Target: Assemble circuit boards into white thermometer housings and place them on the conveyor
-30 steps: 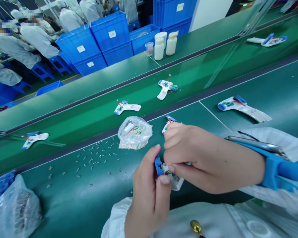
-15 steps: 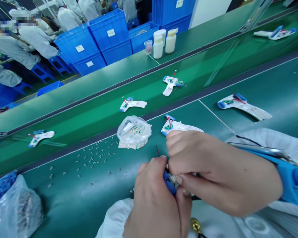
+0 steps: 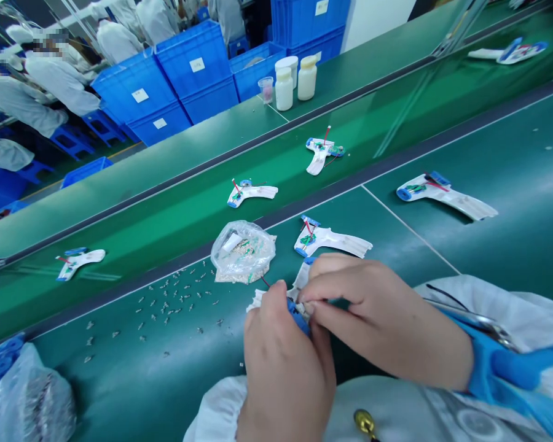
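The grip of the left hand is closed around the blue end of a white pistol-shaped plastic housing, and the grip of the right hand is almost closed on the same end from the right, with the fingers bent inward. The housing is held between both hands just above the dark green tabletop, and most of it is hidden by the fingers. A red wire is seen emerging to the left of the left thumb. A blue band is worn around the right wrist.

Just beyond the hands, a second housing with a green circuit board lies on the tabletop, and a third housing is placed further right. A clear bag of small parts rests near the far edge of the tabletop, beside the second housing. Small metal parts are scattered to its lower left. A fuller plastic bag is slumped at the near left corner.

Beyond that edge, three more housings are carried on a green conveyor belt. Two white bottles and a small cup stand on a further bench, in front of stacked blue crates, and co-workers in white coats are seen at upper left
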A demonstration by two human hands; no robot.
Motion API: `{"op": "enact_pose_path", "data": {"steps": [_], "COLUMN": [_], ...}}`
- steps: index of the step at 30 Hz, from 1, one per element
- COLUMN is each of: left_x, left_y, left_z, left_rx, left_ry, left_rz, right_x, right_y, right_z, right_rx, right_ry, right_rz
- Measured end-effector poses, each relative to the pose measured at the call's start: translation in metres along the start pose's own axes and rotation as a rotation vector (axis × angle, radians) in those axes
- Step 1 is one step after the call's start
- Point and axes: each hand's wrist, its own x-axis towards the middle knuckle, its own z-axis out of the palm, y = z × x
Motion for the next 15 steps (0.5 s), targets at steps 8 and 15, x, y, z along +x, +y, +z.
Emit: {"op": "enact_pose_path", "data": {"steps": [8,15], "left_x": [0.006,0.0], "left_y": [0.002,-0.003], "left_z": [-0.001,0.0], "left_rx": [0.078,-0.052], "left_ry": [0.13,-0.005], "left_rz": [0.088,-0.008], "right_x": [-0.01,-0.009], "right_y": [-0.009,-0.006], "right_z": [0.013,0.007], "right_rx": [-0.197,-0.198], "right_ry": [0.137,0.063], "right_rz": [-0.086,-0.092]}}
